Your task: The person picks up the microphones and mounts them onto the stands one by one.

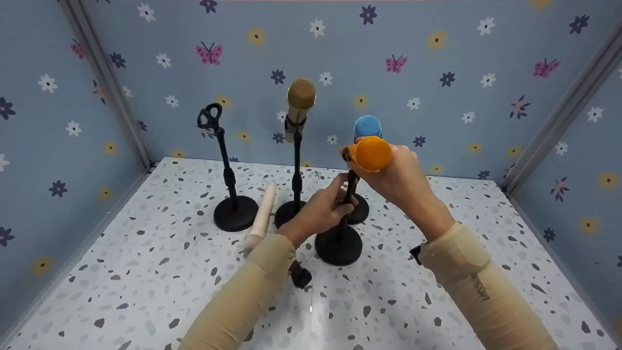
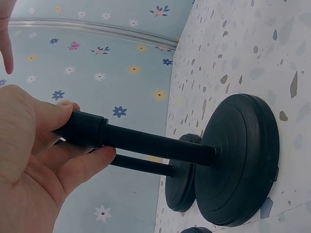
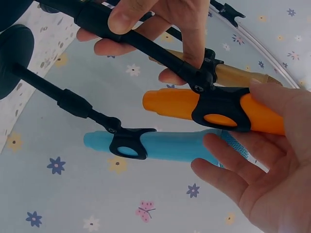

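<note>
In the head view my right hand (image 1: pixel 401 177) holds an orange microphone (image 1: pixel 374 154), its mesh head facing the camera. The right wrist view shows that microphone's body sitting in the black clip (image 3: pixel 222 110) of a stand, thumb and fingers around its head end. My left hand (image 1: pixel 318 211) grips the same stand's pole, thumb on one side at the dark collar (image 2: pixel 85 128). The stand's round black base (image 1: pixel 338 246) rests on the table. Just behind, a blue microphone (image 3: pixel 175 145) sits in another stand's clip, close to my right fingertips. A gold microphone (image 1: pixel 301 97) is clipped on a stand to the left.
Farther left stands a black stand (image 1: pixel 235 214) with a bare clip (image 1: pixel 210 116). A pale beige stick-like thing (image 1: pixel 263 214) lies beside it on the speckled table (image 1: pixel 160 287). A small black object (image 1: pixel 301 276) shows by my left sleeve. Flowered walls (image 1: pixel 340 58) enclose the table.
</note>
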Action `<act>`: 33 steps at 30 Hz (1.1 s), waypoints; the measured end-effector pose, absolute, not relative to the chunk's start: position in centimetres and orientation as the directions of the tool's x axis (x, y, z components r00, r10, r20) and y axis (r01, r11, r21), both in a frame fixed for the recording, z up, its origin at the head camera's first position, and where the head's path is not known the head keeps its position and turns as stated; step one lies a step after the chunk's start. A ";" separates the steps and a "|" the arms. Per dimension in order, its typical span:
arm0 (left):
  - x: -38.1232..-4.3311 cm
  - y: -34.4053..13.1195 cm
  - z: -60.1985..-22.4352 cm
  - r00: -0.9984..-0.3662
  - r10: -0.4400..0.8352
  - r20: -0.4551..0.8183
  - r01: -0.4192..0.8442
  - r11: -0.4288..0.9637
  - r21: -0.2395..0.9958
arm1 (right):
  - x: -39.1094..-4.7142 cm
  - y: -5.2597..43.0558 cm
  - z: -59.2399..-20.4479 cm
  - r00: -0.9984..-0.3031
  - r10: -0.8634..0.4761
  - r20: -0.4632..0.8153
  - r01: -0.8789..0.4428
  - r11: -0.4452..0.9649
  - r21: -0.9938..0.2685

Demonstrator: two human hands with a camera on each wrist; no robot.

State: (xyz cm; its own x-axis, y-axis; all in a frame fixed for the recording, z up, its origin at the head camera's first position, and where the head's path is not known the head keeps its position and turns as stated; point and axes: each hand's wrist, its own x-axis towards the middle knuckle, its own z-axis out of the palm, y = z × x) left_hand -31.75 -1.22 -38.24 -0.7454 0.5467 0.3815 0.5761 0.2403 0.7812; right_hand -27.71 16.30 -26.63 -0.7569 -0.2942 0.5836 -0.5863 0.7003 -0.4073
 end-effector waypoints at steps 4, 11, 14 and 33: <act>-31.8 -1.4 -38.1 -0.751 0.550 0.365 0.561 0.240 0.793 | -27.9 16.2 -26.9 -0.742 -0.296 0.601 -0.594 0.705 -0.386; -31.9 -1.4 -37.9 -0.749 0.550 0.370 0.570 0.248 0.783 | -28.1 17.2 -26.5 -0.709 -0.358 0.608 -0.658 0.645 -0.389; -31.9 -1.4 -38.0 -0.746 0.555 0.369 0.574 0.254 0.778 | -27.9 17.9 -26.5 -0.663 -0.421 0.619 -0.707 0.622 -0.335; -31.9 -1.5 -38.5 -0.745 0.551 0.377 0.578 0.249 0.777 | -30.4 23.2 -33.8 -0.896 -0.407 0.176 -0.437 0.740 -0.511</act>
State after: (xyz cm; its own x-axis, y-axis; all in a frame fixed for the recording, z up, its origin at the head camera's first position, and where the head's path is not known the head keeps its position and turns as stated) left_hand -31.85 -1.50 -38.46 -0.7445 0.5510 0.3770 0.5777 0.2486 0.7775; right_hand -30.42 23.16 -33.77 -0.8960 -0.4075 0.1763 -0.4371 0.7399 -0.5113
